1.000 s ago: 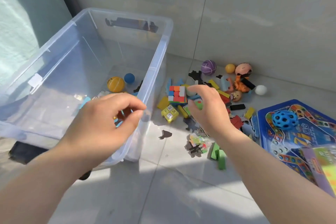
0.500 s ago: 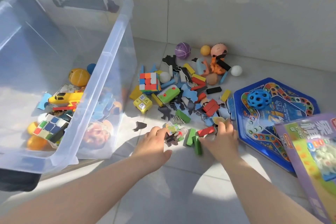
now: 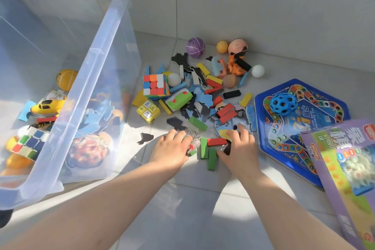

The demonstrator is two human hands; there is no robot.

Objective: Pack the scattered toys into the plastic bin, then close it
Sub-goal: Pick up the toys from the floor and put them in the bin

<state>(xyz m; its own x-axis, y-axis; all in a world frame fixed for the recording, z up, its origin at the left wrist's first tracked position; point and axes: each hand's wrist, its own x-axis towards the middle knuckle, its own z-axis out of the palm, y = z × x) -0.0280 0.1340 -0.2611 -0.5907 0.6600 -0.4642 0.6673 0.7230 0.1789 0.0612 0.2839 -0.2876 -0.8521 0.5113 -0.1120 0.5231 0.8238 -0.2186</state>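
Note:
The clear plastic bin (image 3: 105, 32) stands open on the left, holding a yellow toy plane (image 3: 48, 105), a cube, balls and puzzle pieces. A heap of scattered toys (image 3: 203, 91) lies on the floor to its right: a colour cube (image 3: 155, 87), blocks, foam puzzle pieces, balls. My left hand (image 3: 172, 148) rests on small toys at the heap's near edge, fingers curled over a wire puzzle and small pieces. My right hand (image 3: 239, 146) presses down on puzzle pieces beside the red block (image 3: 216, 141) and green blocks (image 3: 211, 156). Whether either hand grips anything is unclear.
A blue hexagonal game board (image 3: 300, 128) with a blue holed ball (image 3: 283, 104) lies at the right, partly under a purple game box (image 3: 345, 168). A tiled wall runs behind the heap. The bin's lid is not in view.
Both hands came away from the bin and dropped to the floor at the heap's near edge. Since half a second ago they have closed in slightly on the small pieces.

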